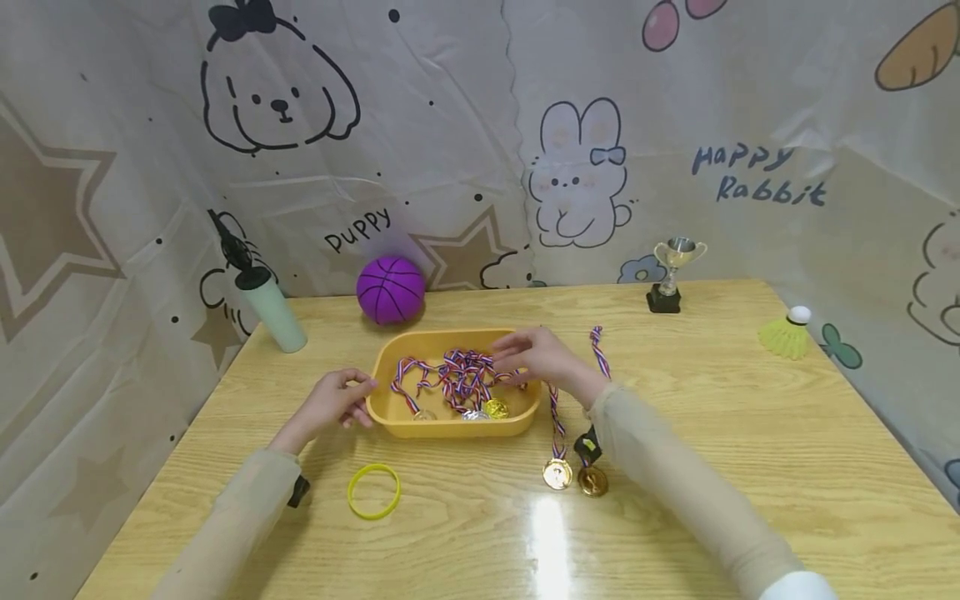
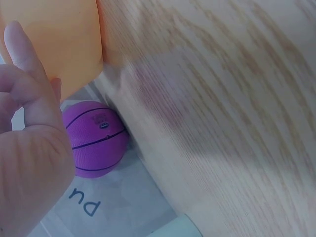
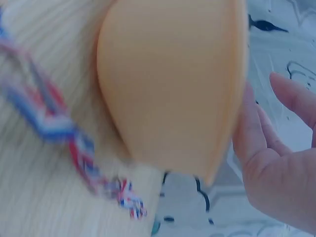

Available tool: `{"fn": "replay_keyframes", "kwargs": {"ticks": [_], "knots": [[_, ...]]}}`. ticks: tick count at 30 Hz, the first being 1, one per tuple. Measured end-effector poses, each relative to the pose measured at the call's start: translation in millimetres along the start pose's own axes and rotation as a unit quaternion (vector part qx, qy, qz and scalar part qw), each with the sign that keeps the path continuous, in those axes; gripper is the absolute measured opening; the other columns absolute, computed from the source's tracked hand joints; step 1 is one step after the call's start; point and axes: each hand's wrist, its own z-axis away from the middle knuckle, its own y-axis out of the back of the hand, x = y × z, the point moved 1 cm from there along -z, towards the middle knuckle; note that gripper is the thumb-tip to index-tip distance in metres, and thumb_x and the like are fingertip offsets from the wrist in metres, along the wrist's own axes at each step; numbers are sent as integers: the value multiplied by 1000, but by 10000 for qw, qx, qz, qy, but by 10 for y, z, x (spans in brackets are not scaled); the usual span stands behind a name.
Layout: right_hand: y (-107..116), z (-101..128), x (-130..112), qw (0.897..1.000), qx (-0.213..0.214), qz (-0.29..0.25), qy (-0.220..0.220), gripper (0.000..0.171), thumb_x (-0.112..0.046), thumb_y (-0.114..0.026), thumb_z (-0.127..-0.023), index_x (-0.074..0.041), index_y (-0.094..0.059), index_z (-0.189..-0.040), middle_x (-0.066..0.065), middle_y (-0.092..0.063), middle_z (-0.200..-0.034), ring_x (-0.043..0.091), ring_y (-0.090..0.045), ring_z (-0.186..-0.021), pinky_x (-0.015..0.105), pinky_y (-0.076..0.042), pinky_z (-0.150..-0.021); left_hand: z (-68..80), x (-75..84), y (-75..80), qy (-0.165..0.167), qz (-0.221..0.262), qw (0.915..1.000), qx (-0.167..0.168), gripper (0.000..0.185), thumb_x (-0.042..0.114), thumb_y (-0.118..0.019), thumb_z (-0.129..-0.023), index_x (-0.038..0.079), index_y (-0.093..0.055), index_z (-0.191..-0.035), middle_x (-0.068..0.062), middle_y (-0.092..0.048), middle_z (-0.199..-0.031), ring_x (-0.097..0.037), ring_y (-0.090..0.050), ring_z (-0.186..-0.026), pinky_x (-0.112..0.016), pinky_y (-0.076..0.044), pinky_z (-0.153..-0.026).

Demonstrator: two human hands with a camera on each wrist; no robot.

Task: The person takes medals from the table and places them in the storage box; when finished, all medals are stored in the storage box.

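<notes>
1. The left hand (image 1: 337, 398) is touching the left end of the yellow tray (image 1: 450, 430), its fingers loosely bent.
2. The right hand (image 1: 542, 360) is hovering over the tray's right end, fingers loosely spread and a gap showing between thumb and fingers.
3. Tangled striped ribbons (image 1: 465, 375) are lying inside the tray, with medals near its front wall.
4. Two more medals (image 1: 557, 474) are lying on the table (image 1: 465, 533), right of the tray.
5. A yellow ring (image 1: 372, 516) is lying before the tray; a purple ball (image 1: 391, 290) is sitting behind it.
</notes>
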Motion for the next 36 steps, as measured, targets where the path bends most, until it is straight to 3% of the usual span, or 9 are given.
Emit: {"fn": "replay_keyframes", "kwargs": {"ticks": [4,9,12,18,26,36], "knots": [[229,119,9,9999,118,109,16,47,-4,-62,-91,9,-46,-133,25,-57,-122,39,-58,-113,45,-53,-90,4,-4,-3,-16,-31,10000,1,43,26,-49,-101,-12,-46,-121,0,-62,-60,-10,-64,-53,-18,-42,-43],[501,277,92,9990,351,230,-128,49,-7,-64,-90,8,-47,-134,21,-60,-117,19,-65,-95,46,-53,-89,5,-6,-7,-8,-47,10000,-31,43,25,-49,-101,-12,-47,-121,0,-63,-61,-10,-64,-53,-18,-42,-43],[596,376,154,9987,356,278,-243,51,-9,-63,-91,7,-45,-136,23,-59,-121,17,-65,-96,48,-52,-91,8,2,-3,-42,-55,10000,-14,43,25,-49,-101,-13,-47,-121,0,-63,-60,-9,-64,-52,-18,-42,-43],[608,527,315,9976,175,452,-501,50,-10,-62,-92,8,-45,-135,23,-60,-120,18,-64,-98,49,-52,-90,12,17,6,-64,-91,9999,22,43,25,-49,-101,-13,-46,-121,1,-62,-60,-8,-64,-52,-18,-42,-43],[623,719,498,9954,142,716,-622,48,-10,-65,-88,11,-48,-129,8,-69,-98,16,-65,-83,35,-57,-66,6,7,-7,-41,-86,9999,51,43,26,-49,-102,-13,-46,-120,1,-62,-61,-8,-64,-53,-18,-42,-44],[796,990,634,9914,622,809,-816,57,-11,-66,-85,13,-41,-130,11,-64,-100,14,-64,-78,37,-58,-71,16,14,-14,-101,-21,9999,19,42,25,-49,-102,-13,-47,-120,0,-61,-61,-9,-65,-53,-18,-42,-43]]}}
